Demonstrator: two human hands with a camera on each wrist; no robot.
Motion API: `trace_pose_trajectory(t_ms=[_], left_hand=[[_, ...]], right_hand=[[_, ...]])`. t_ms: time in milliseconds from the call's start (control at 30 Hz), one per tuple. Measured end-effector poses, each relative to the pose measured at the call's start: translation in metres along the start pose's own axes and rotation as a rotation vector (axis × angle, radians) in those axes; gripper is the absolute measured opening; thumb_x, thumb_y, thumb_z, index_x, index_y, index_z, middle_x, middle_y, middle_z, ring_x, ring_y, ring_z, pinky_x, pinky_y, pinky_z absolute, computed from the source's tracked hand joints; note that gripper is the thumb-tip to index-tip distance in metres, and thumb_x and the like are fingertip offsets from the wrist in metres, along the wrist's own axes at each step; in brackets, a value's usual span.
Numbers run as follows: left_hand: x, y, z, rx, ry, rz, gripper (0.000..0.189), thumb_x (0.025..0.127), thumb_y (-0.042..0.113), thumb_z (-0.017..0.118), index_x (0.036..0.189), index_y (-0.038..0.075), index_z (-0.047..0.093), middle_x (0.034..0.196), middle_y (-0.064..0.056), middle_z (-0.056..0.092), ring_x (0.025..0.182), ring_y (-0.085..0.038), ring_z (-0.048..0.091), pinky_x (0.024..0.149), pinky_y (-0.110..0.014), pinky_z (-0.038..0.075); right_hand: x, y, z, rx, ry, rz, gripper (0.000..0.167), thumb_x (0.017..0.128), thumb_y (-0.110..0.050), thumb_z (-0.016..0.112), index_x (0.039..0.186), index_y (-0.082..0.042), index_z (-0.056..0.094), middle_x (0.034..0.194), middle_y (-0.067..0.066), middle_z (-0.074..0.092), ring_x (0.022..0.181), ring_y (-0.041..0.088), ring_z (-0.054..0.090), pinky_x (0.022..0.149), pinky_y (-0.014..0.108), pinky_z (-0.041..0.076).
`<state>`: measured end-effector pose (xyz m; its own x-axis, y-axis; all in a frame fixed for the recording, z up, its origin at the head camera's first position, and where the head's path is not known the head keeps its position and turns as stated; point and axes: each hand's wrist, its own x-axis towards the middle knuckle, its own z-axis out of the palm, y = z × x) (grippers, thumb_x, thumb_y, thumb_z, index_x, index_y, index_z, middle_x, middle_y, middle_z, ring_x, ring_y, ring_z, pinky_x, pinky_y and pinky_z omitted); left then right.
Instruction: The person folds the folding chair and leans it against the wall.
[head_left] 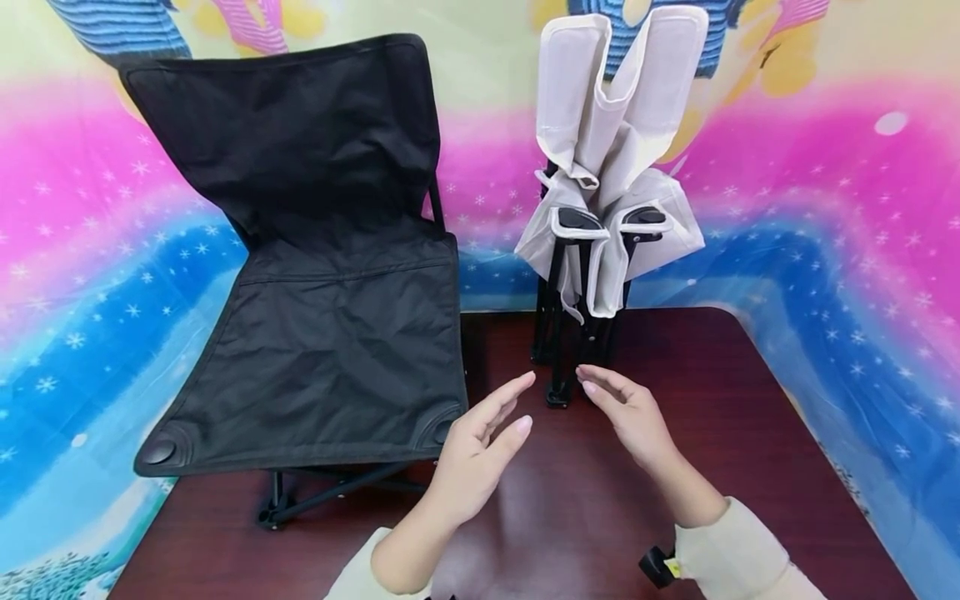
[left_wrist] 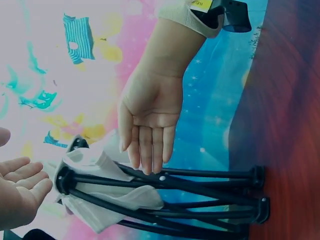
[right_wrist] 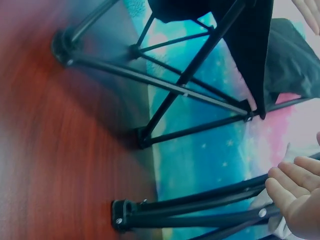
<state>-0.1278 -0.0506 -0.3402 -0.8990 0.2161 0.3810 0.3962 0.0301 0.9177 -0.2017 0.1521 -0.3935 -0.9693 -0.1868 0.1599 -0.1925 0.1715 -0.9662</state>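
My left hand [head_left: 472, 458] hovers over the table in front of the two chairs, its fingers straight and holding nothing. Facing it, my right hand [head_left: 633, 417] is held with loosely extended fingers, also holding nothing. Just beyond both hands stands a folded white folding chair [head_left: 637, 125], its black legs [head_left: 555, 325] bunched together and its fabric creased. In the left wrist view, the right palm [left_wrist: 152, 100] appears in front of those bunched legs. To the left, a black folding chair [head_left: 337, 350] stands unfolded, with its seat spread and crossed legs [right_wrist: 200, 55] showing in the right wrist view.
Both chairs stand on a dark reddish-brown table [head_left: 570, 517] with a rounded far right corner. A colourful printed cloth [head_left: 840, 208] in pink, blue and yellow hangs behind and along the sides. A small black device [head_left: 658, 567] is worn by the right sleeve.
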Motion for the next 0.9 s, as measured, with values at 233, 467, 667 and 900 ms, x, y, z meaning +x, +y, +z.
trace_pose_trajectory(t_ms=[233,467,667,900], left_hand=[[-0.002,0.004,-0.013,0.075,0.011,0.010,0.039,0.088,0.013,0.049,0.127,0.012,0.044,0.128,0.004,0.042,0.117,-0.012,0.038,0.095,-0.030,0.032],[-0.005,0.004,-0.030,0.144,0.029,0.000,0.039,0.089,0.015,0.048,0.128,0.014,0.043,0.129,0.004,0.041,0.118,-0.012,0.037,0.095,-0.032,0.031],[-0.009,0.005,-0.043,0.211,0.055,-0.018,0.040,0.088,0.017,0.049,0.127,0.016,0.043,0.129,0.003,0.041,0.118,-0.012,0.036,0.095,-0.033,0.031],[-0.015,0.007,-0.055,0.264,0.089,-0.027,0.039,0.088,0.016,0.050,0.127,0.016,0.045,0.128,0.002,0.043,0.118,-0.011,0.036,0.096,-0.029,0.030]], right_hand=[[-0.004,-0.012,0.005,-0.091,-0.031,-0.022,0.041,0.087,-0.026,0.052,0.120,-0.003,0.050,0.119,0.009,0.051,0.110,0.017,0.045,0.081,0.012,0.038],[-0.006,-0.018,0.011,-0.077,-0.038,-0.034,0.038,0.087,-0.023,0.052,0.120,-0.003,0.050,0.119,0.009,0.052,0.108,0.017,0.047,0.080,0.013,0.039],[-0.007,-0.020,0.020,-0.051,-0.063,-0.064,0.037,0.087,-0.020,0.052,0.120,-0.003,0.050,0.118,0.009,0.052,0.108,0.015,0.047,0.080,0.016,0.041],[-0.008,-0.027,0.030,-0.008,-0.080,-0.099,0.036,0.086,-0.016,0.053,0.118,0.000,0.050,0.117,0.012,0.052,0.107,0.017,0.048,0.080,0.019,0.043]])
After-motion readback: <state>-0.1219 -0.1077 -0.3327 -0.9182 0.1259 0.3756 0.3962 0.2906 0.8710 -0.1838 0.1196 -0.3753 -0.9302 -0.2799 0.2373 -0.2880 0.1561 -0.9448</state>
